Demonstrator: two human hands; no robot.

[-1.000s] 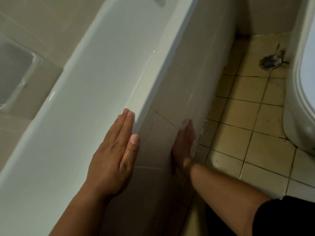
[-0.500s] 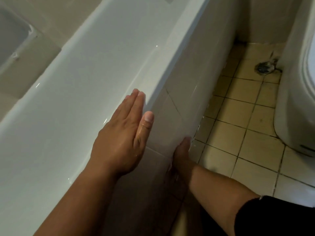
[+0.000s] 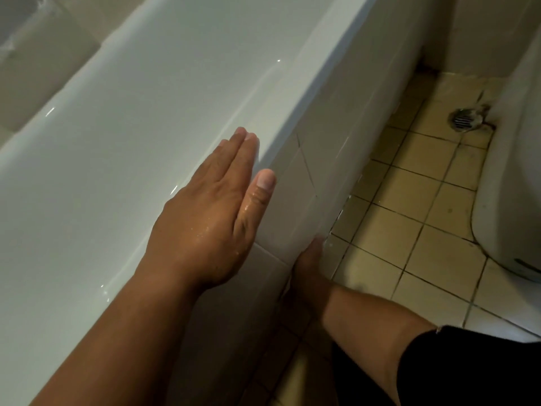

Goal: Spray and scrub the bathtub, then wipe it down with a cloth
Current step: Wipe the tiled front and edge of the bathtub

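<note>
The left hand (image 3: pixel 210 218) lies flat, fingers straight, grasping nothing, on the near rim of the bathtub (image 3: pixel 131 127), which fills the left of the view; the right hand (image 3: pixel 308 263) presses flat and empty against the tiled tub front (image 3: pixel 345 127). No sprayer, scrubber or cloth shows; the glistening tub and wet skin suggest scrubbing is done, the cloth wipe probably left

floor (image 3: pixel 409 218): yellowish tiles; drain grate (image 3: pixel 464 120) | white fixture base (image 3: pixel 497 224) | bathtub (image 3: pixel 345 118)
</note>
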